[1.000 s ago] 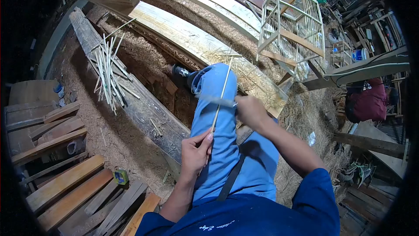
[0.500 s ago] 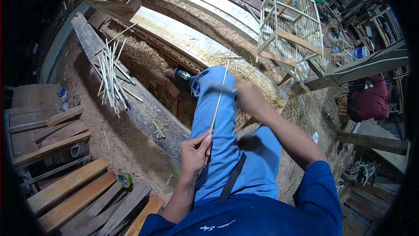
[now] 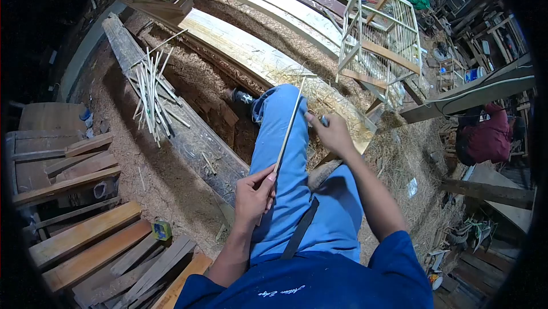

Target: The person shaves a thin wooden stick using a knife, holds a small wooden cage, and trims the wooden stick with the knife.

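Observation:
My left hand [image 3: 254, 199] pinches the lower end of a thin bamboo stick [image 3: 289, 124] between thumb and fingers. The stick slants up over my raised knee, its far tip above the kneecap. To the right of the stick, my right hand [image 3: 333, 136] is closed round a knife, of which only a small bluish part [image 3: 325, 120] shows; the blade cannot be made out now. A bundle of similar pale sticks [image 3: 151, 95] lies across a weathered plank [image 3: 197, 132] on the left.
A barred wooden cage frame [image 3: 379, 35] stands at the upper right near a long pale board [image 3: 240, 43]. Loose timber [image 3: 91, 235] and a yellow tape measure [image 3: 162, 230] are at lower left. Shavings cover the ground. A person in a dark red top [image 3: 485, 135] is at far right.
My right hand has moved slightly right and down, away from the stick; the blurred blade that crossed the stick no longer shows there. My left hand still holds the stick.

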